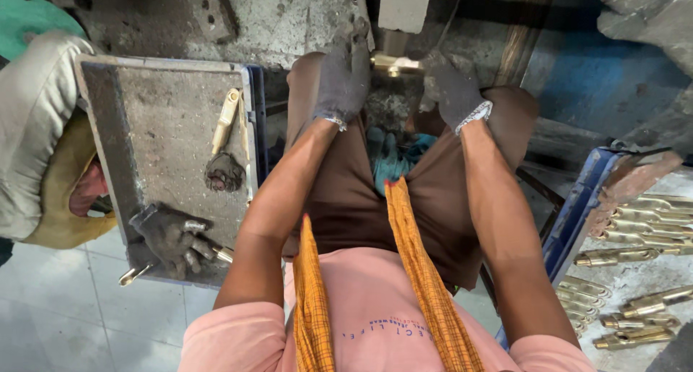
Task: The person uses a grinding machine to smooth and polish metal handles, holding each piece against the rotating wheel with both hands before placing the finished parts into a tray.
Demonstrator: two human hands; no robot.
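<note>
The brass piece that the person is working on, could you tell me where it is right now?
In the head view the brass piece sits top centre, between the gloved left hand and gloved right hand, just below the grey machine block.

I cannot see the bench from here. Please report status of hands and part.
Left hand and right hand, gloved, both on brass part at the machine. Another person's gloved hand on left tray, apart. Nothing in the way.

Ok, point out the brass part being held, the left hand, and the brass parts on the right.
brass part [395,64], head view, its middle.
left hand [345,79], head view, glove back.
brass parts [635,255], head view, one piece's body.
</note>
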